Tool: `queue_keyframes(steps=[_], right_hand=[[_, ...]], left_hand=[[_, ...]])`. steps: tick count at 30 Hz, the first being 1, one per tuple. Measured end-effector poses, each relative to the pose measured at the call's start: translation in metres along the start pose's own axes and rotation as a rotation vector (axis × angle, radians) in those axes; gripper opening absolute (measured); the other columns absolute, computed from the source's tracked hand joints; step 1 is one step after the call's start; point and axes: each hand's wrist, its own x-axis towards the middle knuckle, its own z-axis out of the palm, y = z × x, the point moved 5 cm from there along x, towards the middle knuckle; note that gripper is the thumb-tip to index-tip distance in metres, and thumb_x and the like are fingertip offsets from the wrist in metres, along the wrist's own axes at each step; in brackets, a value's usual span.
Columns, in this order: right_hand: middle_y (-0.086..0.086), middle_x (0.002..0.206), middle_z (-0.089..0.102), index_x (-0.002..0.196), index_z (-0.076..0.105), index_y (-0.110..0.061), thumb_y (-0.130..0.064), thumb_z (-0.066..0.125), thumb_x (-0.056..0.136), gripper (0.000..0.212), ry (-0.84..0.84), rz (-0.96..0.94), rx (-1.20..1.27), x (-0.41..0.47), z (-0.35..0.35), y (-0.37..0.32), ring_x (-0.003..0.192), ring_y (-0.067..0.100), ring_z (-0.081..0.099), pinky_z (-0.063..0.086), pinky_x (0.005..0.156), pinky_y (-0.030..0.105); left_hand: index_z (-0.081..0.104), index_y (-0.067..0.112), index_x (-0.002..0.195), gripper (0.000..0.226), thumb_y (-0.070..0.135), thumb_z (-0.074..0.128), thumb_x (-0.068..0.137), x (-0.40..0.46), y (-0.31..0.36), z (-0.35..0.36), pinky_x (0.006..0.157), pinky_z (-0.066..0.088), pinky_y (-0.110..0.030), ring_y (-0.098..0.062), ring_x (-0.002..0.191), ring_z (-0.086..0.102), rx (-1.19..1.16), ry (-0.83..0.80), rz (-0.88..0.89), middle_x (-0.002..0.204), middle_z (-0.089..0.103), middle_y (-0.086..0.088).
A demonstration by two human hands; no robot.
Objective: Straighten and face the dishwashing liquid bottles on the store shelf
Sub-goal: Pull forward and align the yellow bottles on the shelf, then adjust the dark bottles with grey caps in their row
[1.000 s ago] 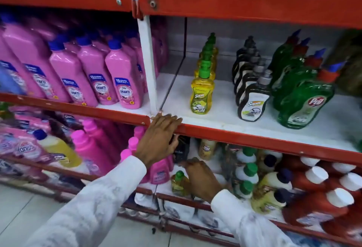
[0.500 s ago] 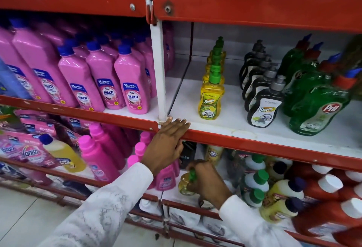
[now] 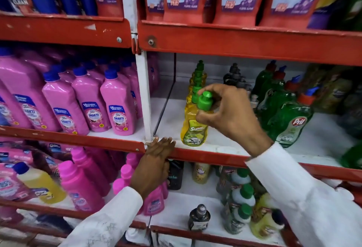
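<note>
Up front, right hand (image 3: 231,117) grips green-capped bottle (image 3: 204,100) beside "Super" bottle (image 3: 193,129).

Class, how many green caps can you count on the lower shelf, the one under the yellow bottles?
3, in a line running front to back, right of centre: front cap, middle cap, back cap. Others may be hidden behind the bottles.

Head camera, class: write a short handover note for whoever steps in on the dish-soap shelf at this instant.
Right hand: holding a small green-capped bottle just in front of the yellow row's front bottle; not set down.
Left hand: flat on the red shelf edge, holding nothing.
Done: yellow row, dark bottles and green Pril bottles stand in lines.
Left: place the held bottle, label forward; check the Pril labels.
</note>
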Motion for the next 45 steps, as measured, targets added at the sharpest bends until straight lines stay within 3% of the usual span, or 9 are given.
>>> queue_keyframes(steps=[3, 8, 11, 13, 19, 24, 29, 35, 45], right_hand=[[0.000, 0.094, 0.077, 0.106, 0.074, -0.017, -0.020, 0.086, 0.062, 0.046, -0.084, 0.030, -0.020, 0.017, 0.021, 0.014, 0.079, 0.011, 0.072, 0.060, 0.079, 0.030], [-0.004, 0.086, 0.073, 0.103, 0.074, -0.017, -0.020, 0.088, 0.064, 0.042, -0.175, 0.094, -0.044, 0.025, 0.047, 0.032, 0.073, 0.007, 0.068, 0.058, 0.073, 0.020], [-0.007, 0.088, 0.070, 0.108, 0.070, -0.018, -0.017, 0.087, 0.066, 0.046, -0.184, 0.127, 0.001, 0.028, 0.052, 0.035, 0.073, 0.004, 0.066, 0.049, 0.064, 0.007], [-0.003, 0.096, 0.072, 0.113, 0.069, -0.019, -0.017, 0.086, 0.067, 0.049, -0.175, 0.120, 0.011, 0.027, 0.053, 0.036, 0.079, 0.007, 0.066, 0.051, 0.071, 0.013], [-0.004, 0.106, 0.069, 0.125, 0.063, -0.019, -0.022, 0.085, 0.072, 0.058, -0.066, 0.075, 0.054, 0.005, 0.039, 0.043, 0.078, 0.003, 0.059, 0.047, 0.071, 0.008], [-0.008, 0.096, 0.068, 0.104, 0.069, -0.022, -0.018, 0.078, 0.078, 0.028, 0.189, -0.016, 0.098, -0.071, 0.025, 0.071, 0.077, 0.005, 0.060, 0.048, 0.069, 0.011], [-0.012, 0.095, 0.072, 0.101, 0.072, -0.022, -0.011, 0.075, 0.078, 0.026, -0.148, 0.136, 0.095, -0.144, 0.088, 0.129, 0.074, 0.000, 0.060, 0.052, 0.071, 0.016], [0.003, 0.124, 0.068, 0.122, 0.066, -0.018, -0.025, 0.064, 0.081, 0.042, -0.606, 0.295, -0.029, -0.191, 0.167, 0.166, 0.108, 0.018, 0.063, 0.046, 0.088, 0.021], [0.001, 0.102, 0.077, 0.097, 0.077, -0.018, -0.018, 0.071, 0.069, 0.029, -0.609, 0.317, -0.130, -0.191, 0.181, 0.169, 0.093, 0.020, 0.070, 0.056, 0.083, 0.027]], left_hand=[[0.050, 0.011, 0.144, 0.074, -0.006, 0.065, 0.074, -0.003, 0.000, 0.000, 0.124, 0.019, -0.048, -0.027, 0.142, 0.043, -0.016, 0.010, -0.003, 0.150, 0.052, -0.012], [0.039, 0.014, 0.151, 0.078, -0.001, 0.061, 0.078, -0.008, 0.003, 0.002, 0.127, 0.011, -0.041, -0.017, 0.149, 0.026, -0.039, -0.009, -0.045, 0.159, 0.039, -0.006], [0.036, 0.011, 0.152, 0.082, 0.003, 0.064, 0.075, -0.010, 0.007, 0.006, 0.127, 0.017, -0.049, -0.027, 0.148, 0.032, 0.011, -0.036, -0.060, 0.155, 0.044, -0.010], [0.035, 0.009, 0.151, 0.083, 0.007, 0.065, 0.074, -0.013, 0.011, 0.008, 0.125, 0.022, -0.054, -0.031, 0.146, 0.033, 0.088, -0.049, -0.066, 0.150, 0.047, -0.012], [0.039, 0.007, 0.147, 0.075, 0.022, 0.064, 0.078, -0.009, 0.027, 0.011, 0.124, 0.022, -0.057, -0.036, 0.143, 0.037, 0.212, -0.025, -0.093, 0.145, 0.050, -0.016], [0.042, 0.004, 0.141, 0.071, 0.022, 0.062, 0.075, -0.009, 0.036, 0.018, 0.124, 0.025, -0.056, -0.039, 0.137, 0.040, 0.189, 0.019, -0.113, 0.136, 0.051, -0.018], [0.041, 0.003, 0.135, 0.074, 0.026, 0.063, 0.068, -0.008, 0.038, 0.026, 0.124, 0.022, -0.056, -0.040, 0.126, 0.042, 0.253, 0.016, -0.124, 0.127, 0.048, -0.020], [0.038, 0.004, 0.137, 0.078, 0.023, 0.064, 0.065, -0.009, 0.038, 0.029, 0.127, 0.013, -0.053, -0.039, 0.128, 0.040, 0.264, 0.019, -0.134, 0.130, 0.046, -0.019], [0.031, 0.004, 0.144, 0.087, 0.024, 0.065, 0.066, -0.013, 0.040, 0.031, 0.125, 0.017, -0.059, -0.040, 0.140, 0.031, 0.253, 0.002, -0.153, 0.141, 0.042, -0.020]])
